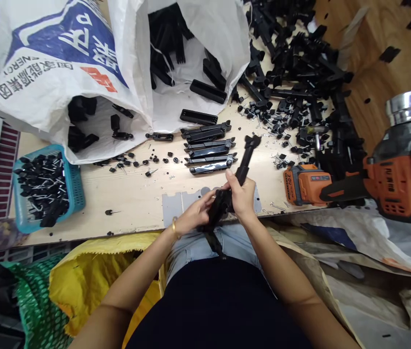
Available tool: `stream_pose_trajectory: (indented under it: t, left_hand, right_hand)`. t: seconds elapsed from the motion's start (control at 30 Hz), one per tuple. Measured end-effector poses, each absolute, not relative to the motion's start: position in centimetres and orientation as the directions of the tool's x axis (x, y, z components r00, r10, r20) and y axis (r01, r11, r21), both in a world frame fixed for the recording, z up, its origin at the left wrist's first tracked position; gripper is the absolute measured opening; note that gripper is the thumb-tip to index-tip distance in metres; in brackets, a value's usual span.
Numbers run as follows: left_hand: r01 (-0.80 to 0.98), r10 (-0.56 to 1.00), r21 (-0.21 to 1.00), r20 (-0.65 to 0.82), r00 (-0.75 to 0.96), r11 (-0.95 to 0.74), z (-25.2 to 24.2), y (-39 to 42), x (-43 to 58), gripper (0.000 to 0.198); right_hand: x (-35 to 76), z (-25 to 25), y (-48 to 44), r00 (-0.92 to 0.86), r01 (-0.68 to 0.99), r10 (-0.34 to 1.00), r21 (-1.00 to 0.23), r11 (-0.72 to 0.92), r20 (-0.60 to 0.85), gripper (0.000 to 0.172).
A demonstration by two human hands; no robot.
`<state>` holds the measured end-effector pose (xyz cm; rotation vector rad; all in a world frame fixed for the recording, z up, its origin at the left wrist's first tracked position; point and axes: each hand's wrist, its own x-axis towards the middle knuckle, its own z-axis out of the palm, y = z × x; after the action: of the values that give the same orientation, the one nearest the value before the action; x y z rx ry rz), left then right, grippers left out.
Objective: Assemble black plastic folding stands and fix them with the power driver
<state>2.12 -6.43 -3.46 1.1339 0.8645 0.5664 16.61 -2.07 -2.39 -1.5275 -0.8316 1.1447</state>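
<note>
Both my hands hold one long black plastic part (244,162) that slants from my lap up over the wooden table (136,194). My right hand (241,194) is wrapped round its middle, thumb on top. My left hand (198,213), with a gold bracelet at the wrist, pinches the part's lower end from the left. Just beyond the part lie several finished black assemblies (209,145) in a neat stack of rows.
An orange cordless drill (390,179) lies at the right table edge. A heap of black parts and screws (300,82) fills the far right. A white woven sack (82,63) with black pieces lies open at the back. A blue basket (71,179) of small parts stands left.
</note>
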Motion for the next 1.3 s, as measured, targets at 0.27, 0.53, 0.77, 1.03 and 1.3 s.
stream_pose_trajectory:
  t: [0.27,0.53,0.77,1.03,1.3]
  left_hand:
    - [0.753,0.962,0.623,-0.004,0.275,-0.213,-1.0,-9.8,3.6,0.11]
    - [0.799,0.917,0.46,0.099,0.386,-0.387,-1.3,-9.4,3.3,0.094]
    - [0.874,0.981,0.485,-0.148,0.124,-0.037,-4.7,-7.0,3.6,0.087]
    - [0.748,0.811,0.54,-0.189,0.554,-0.385,-2.6,-5.0,-2.0,0.045]
    - [0.287,0.638,0.895,-0.003,0.77,-0.341,0.5,-7.1,-3.4,0.036]
  right_hand:
    - [14.3,-3.0,-3.0,0.363,-0.278,0.86,-0.923,-0.267,-0.358,0.044]
    - [13.9,-2.8,-2.8,0.404,-0.37,0.818,-0.891,-0.263,-0.409,0.044]
    - [16.9,-2.8,-5.1,0.198,0.172,0.968,-0.967,-0.187,-0.151,0.046]
    - [21.9,1.5,-4.2,-0.762,0.648,0.641,-0.137,0.749,-0.094,0.021]
    - [21.4,3.6,-5.8,-0.823,0.521,0.502,-0.707,0.479,-0.266,0.04]
